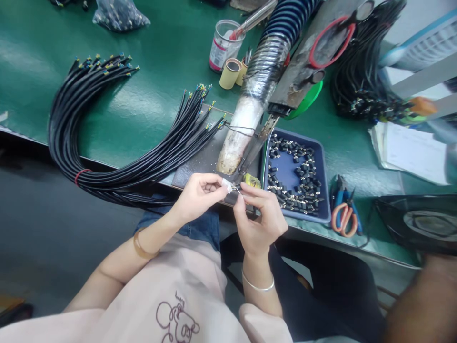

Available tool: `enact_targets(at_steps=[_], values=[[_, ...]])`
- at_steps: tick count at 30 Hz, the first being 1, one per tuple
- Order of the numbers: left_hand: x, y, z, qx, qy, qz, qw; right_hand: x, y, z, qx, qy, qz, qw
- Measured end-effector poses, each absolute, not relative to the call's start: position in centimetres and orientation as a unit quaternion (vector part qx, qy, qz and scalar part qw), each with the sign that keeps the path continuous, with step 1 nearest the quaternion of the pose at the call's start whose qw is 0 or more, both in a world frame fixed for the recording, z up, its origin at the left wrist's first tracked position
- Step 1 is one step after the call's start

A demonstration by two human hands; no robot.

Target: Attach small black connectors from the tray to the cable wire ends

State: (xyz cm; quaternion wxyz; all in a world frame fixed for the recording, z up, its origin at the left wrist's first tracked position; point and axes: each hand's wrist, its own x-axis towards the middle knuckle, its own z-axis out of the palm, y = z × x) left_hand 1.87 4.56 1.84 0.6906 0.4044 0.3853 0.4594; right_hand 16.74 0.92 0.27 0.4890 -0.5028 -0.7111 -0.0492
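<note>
My left hand is closed in a pinch at the near edge of the green bench, with taped fingertips on a thin wire end. My right hand is closed too, its fingers pinching the same small wire piece from the other side. Both meet just below the tip of a soldering iron fixed under a white and black hose. A black cable runs from my left hand toward a bundle of black cables with stripped coloured ends.
A blue tray of small black parts sits right of my hands. Orange-handled scissors and blue pliers lie beyond it. A jar, tape rolls, more cables, papers and a fan crowd the bench.
</note>
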Motion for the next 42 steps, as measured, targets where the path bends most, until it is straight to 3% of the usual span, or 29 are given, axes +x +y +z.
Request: enact_targets(at_steps=[16, 42], values=[[2.4, 4.3, 0.7, 0.429, 0.388, 0.521, 0.629, 16.8, 1.6, 0.6, -0.492, -0.718, -0.042, 0.491], [2.2, 4.6, 0.7, 0.429, 0.396, 0.474, 0.659, 17.3, 1.3, 0.8, -0.472, -0.738, -0.024, 0.482]])
